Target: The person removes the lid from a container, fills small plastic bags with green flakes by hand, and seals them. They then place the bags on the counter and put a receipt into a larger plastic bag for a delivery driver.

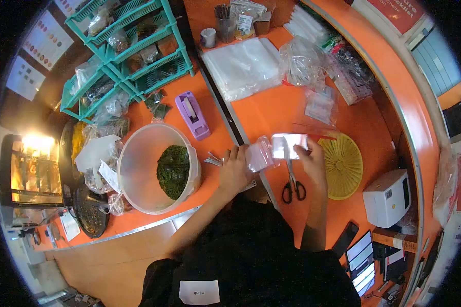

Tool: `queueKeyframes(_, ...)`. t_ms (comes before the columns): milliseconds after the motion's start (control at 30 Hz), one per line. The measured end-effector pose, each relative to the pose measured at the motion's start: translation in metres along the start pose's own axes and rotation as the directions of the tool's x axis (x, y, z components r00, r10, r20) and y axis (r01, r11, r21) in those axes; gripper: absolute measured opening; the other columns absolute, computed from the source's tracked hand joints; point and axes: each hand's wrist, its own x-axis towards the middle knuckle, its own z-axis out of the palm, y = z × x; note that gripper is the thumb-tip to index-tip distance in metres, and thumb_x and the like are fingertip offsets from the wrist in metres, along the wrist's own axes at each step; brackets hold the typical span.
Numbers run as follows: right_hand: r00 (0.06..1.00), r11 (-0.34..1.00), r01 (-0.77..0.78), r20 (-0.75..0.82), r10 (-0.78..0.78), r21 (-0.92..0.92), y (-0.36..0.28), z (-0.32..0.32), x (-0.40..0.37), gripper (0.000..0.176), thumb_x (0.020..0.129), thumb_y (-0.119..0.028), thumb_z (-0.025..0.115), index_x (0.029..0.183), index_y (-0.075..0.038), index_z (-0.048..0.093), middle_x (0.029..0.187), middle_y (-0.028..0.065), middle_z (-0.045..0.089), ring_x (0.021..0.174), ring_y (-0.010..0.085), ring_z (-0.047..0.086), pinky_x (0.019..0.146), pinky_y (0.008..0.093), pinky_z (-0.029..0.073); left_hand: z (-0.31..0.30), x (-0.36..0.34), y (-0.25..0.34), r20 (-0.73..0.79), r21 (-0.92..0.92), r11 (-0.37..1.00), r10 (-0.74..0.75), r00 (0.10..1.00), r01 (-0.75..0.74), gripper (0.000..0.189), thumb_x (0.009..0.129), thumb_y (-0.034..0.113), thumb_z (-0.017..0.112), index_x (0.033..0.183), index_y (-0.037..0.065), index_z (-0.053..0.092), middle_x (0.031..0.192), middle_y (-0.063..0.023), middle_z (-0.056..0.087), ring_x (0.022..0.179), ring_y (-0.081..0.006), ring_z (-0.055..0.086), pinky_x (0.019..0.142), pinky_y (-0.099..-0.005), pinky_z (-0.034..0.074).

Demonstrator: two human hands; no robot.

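Observation:
My left hand (234,171) is closed at the edge of a stack of small clear plastic bags (261,154), fingers curled downward. Thin metallic pieces (213,159) stick out on its left side; what they belong to is hidden. Between thumb and fingers, my right hand (312,159) pinches a shiny small plastic bag (287,145) that reflects the light. Black-handled scissors (292,188) lie just below, their blades partly under that bag. To the left stands a round translucent tub (133,169) with a dark green crumbly heap (173,173) inside.
A yellow woven basket lid (341,166) lies right of my right hand. Beyond the tub are a purple tape dispenser (192,115) and teal tiered baskets (138,46). Large clear bags (243,66) lie at the back. A white box-shaped device (388,198) and phone (346,239) sit right.

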Motion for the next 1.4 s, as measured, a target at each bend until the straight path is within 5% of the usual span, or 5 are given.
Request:
queueKeyframes(333,0.938,0.991,0.116,-0.320,-0.132,-0.069,-0.059,-0.038,-0.005,0.024,0.092,-0.014,0.073,0.112,-0.001,0.065,0.094,0.0016,0.063,0.086,0.0093,0.057,0.074,0.0262,0.048,0.037,0.070,0.032,-0.147,-0.089,0.981,0.156,0.977,-0.170,0.065,0.092,0.041,0.069,0.140,0.003,0.048,0.133,-0.0157,0.054,0.128,-0.0379,0.048,0.104,-0.0459,0.043)
queueKeyframes(433,0.993,0.997,0.040,0.108,-0.046,0.060,-0.099,-0.039,-0.015,0.026,0.091,-0.012,0.072,0.113,0.000,0.066,0.094,0.0021,0.065,0.086,0.0099,0.059,0.078,0.0283,0.049,-0.013,0.071,0.039,0.365,-0.925,0.125,0.022,0.931,0.360,0.068,0.101,0.055,0.050,0.145,0.004,0.048,0.136,-0.0107,0.057,0.129,-0.0285,0.050,0.113,-0.0481,0.035)
queueKeyframes(633,0.772,0.844,0.516,0.507,-0.382,-0.149,-0.141,0.019,-0.006,0.029,0.086,-0.009,0.072,0.114,-0.001,0.069,0.093,0.0117,0.068,0.089,0.0237,0.067,0.082,0.0354,0.053,-0.090,0.037,0.033,0.589,-0.711,-0.079,0.477,0.653,0.699,0.056,0.099,0.045,0.060,0.138,0.005,0.054,0.120,-0.0129,0.065,0.100,-0.0233,0.068,0.087,-0.0399,0.056)
queueKeyframes(833,0.723,0.781,0.614,0.480,-0.497,-0.117,-0.195,0.071,-0.001,0.021,0.080,-0.001,0.072,0.101,-0.002,0.068,0.087,0.0116,0.064,0.083,0.0294,0.069,0.076,0.0374,0.055,-0.120,0.005,0.007,0.500,-0.658,-0.465,0.320,0.805,0.593,0.034,0.096,0.014,0.066,0.126,0.007,0.051,0.092,-0.0006,0.054,0.074,-0.0108,0.052,0.065,-0.0255,0.045)
queueKeyframes(1400,0.593,0.666,0.730,0.345,-0.727,0.150,-0.234,0.226,0.012,0.006,0.085,-0.001,0.071,0.091,0.000,0.071,0.078,0.0082,0.070,0.071,0.0160,0.067,0.064,0.0287,0.050,-0.199,-0.086,-0.079,0.303,-0.928,-0.330,-0.408,0.861,0.171,0.025,0.095,0.027,0.068,0.110,0.009,0.059,0.085,0.0003,0.057,0.063,-0.0140,0.053,0.055,-0.0253,0.043)
